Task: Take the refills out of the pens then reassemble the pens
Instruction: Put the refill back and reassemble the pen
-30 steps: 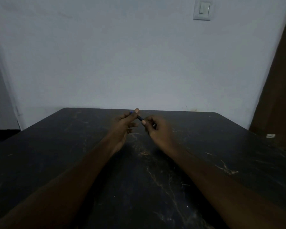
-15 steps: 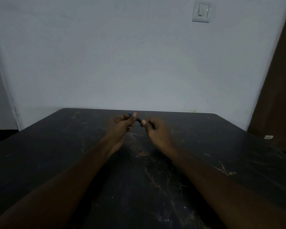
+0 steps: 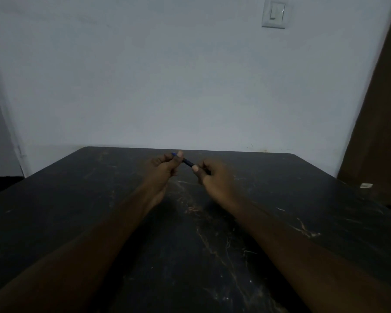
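A dark pen (image 3: 187, 162) with a blue end is held above the far middle of the black table (image 3: 77, 199), slanting down from left to right. My left hand (image 3: 161, 169) pinches its blue upper end between thumb and fingers. My right hand (image 3: 213, 177) grips its lower end, with the thumb tip against the barrel. Only a short stretch of barrel shows between the two hands. No loose refill or other pen is visible in this dim light.
The black marbled table runs to a white wall (image 3: 190, 86) close behind its far edge. A light switch (image 3: 274, 14) is high on the wall. A brown door (image 3: 379, 132) stands to the right, with a small white object (image 3: 366, 185) beside the table's right edge.
Both hands have stayed on the pen at the same spot. They have drawn slightly apart, so a little more barrel shows between them.
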